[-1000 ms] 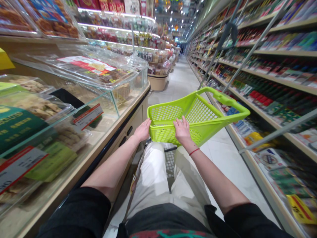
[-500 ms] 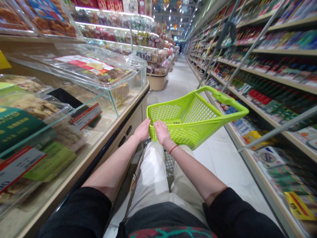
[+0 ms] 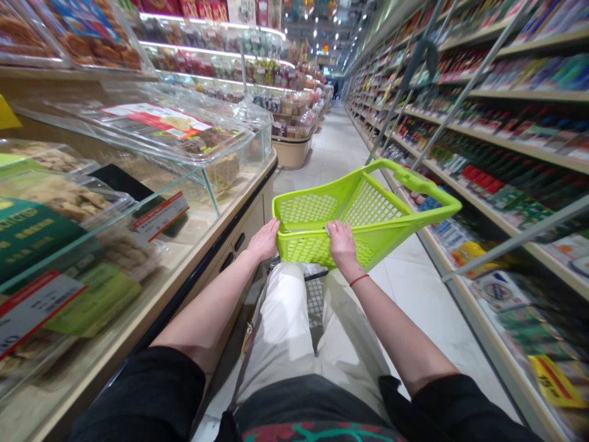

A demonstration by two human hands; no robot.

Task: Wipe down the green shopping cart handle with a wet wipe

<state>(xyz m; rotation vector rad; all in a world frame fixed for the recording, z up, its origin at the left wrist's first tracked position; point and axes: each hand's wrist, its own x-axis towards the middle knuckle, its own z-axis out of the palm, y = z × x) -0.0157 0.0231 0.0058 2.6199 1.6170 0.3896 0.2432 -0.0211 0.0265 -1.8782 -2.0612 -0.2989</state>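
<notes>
A lime green plastic shopping basket (image 3: 391, 212) with mesh walls sits tilted in front of me over my legs in pale trousers. My left hand (image 3: 264, 240) grips the basket's near left corner, fingers curled over the rim. My right hand (image 3: 341, 240), a red string on its wrist, is closed over the near rim a little right of the middle. The inside of the basket that shows holds nothing.
A glass-fronted counter (image 3: 216, 202) with boxed pastries and price tags runs along my left. Shelves of packaged goods (image 3: 506, 153) line the right, with slanted metal rails (image 3: 515, 242) in front. The tiled aisle (image 3: 340, 141) stretches ahead between them.
My right hand slid left along the near rim to beside the left hand, then back right to near the middle. The left hand and basket stayed put.
</notes>
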